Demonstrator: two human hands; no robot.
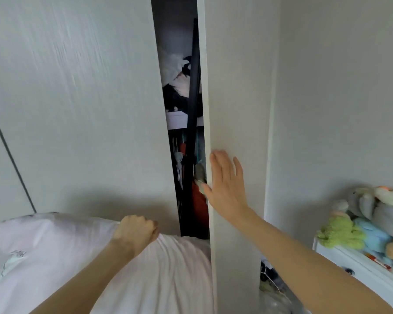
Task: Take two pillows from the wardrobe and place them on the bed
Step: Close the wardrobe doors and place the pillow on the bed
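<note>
The left hand (137, 231) grips the top of a white pillow (55, 257), held low before the wardrobe (77, 109). The right hand (225, 184), fingers straight, lies flat against the nearly closed wardrobe door (236, 98). Plush toys (370, 223) sit on a white dresser (359, 268) at right.

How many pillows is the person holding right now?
1 clearly: a pale pink pillow gripped by the left hand at lower left. Another may be hidden beneath it.
</note>
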